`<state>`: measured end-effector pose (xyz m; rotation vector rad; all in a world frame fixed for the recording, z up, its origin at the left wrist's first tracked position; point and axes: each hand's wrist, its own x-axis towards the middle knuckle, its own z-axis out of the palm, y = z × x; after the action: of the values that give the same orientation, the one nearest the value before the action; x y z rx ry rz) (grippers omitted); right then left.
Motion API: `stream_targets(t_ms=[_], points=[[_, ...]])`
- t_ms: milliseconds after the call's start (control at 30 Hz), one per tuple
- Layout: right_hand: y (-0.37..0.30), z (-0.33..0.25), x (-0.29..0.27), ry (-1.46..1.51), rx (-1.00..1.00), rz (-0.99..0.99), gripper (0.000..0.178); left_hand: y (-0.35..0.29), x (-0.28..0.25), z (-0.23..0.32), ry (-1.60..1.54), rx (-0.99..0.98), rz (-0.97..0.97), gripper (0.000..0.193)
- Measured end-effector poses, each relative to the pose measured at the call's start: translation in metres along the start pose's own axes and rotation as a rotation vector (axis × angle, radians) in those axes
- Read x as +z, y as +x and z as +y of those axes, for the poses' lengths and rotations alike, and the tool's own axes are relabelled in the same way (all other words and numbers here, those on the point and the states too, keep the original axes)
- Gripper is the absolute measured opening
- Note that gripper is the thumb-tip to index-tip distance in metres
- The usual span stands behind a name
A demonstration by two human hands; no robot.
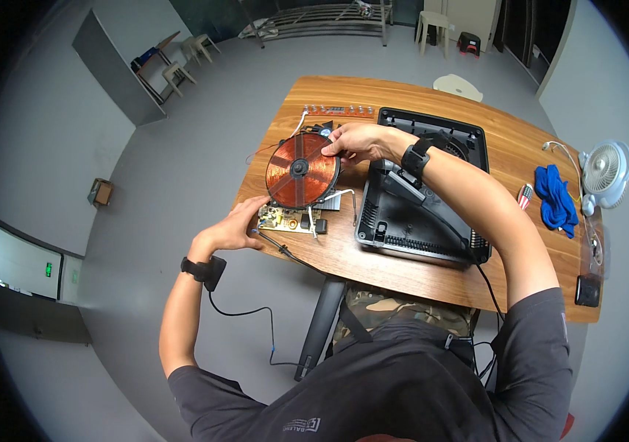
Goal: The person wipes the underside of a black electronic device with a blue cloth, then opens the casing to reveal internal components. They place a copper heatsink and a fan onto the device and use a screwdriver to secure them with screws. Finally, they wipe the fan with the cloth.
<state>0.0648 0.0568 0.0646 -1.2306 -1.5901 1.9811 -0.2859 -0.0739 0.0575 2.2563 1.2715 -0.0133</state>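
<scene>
A round induction coil point(283, 175) with copper windings and a dark centre hub lies over a circuit board point(276, 219) at the table's left end. My right hand point(356, 142) pinches the coil's upper right rim between thumb and fingers. At the lower left, my left hand point(235, 224) has its thumb and index finger spread beside the board's corner; the index fingertip reaches the coil's rim. White leads point(344, 193) come out from the coil's right side. Most of the board is hidden beneath the coil.
Right of the coil lies an open black plastic housing point(410, 221), partly under my right forearm. A narrow strip board point(340, 112) lies behind the coil. Further right are a blue cloth point(554, 200), a small fan point(606, 173) and a black box-shaped object point(587, 290). A black cable point(285, 250) crosses the table's front edge.
</scene>
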Motion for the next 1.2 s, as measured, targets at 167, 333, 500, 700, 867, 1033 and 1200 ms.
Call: stream_targets(t_ms=[167,333,500,700,867,1033,1200], points=[[-0.008,-0.005,0.005,0.02,-0.026,0.003,0.023,0.009,0.015,0.0,0.253,-0.005,0.129,0.092],[-0.012,-0.011,0.001,0.015,-0.046,0.011,0.021,0.018,0.01,0.009,0.206,-0.014,0.12,0.076],[-0.024,-0.019,0.001,0.006,-0.056,0.072,0.021,0.021,0.009,0.011,0.115,0.065,0.222,0.079],[-0.032,-0.023,-0.004,0.01,-0.093,0.097,0.02,0.021,0.006,0.019,0.068,0.073,0.33,0.078],[-0.036,-0.027,-0.008,0.053,-0.151,0.094,0.019,0.018,0.0,0.014,0.108,0.108,0.408,0.076],[-0.056,-0.049,-0.02,0.042,-0.185,0.139,0.019,0.016,-0.019,0.023,0.08,0.097,0.439,0.075],[-0.09,-0.068,-0.029,0.018,-0.246,0.267,0.017,0.017,-0.025,0.037,0.063,0.086,0.443,0.075]])
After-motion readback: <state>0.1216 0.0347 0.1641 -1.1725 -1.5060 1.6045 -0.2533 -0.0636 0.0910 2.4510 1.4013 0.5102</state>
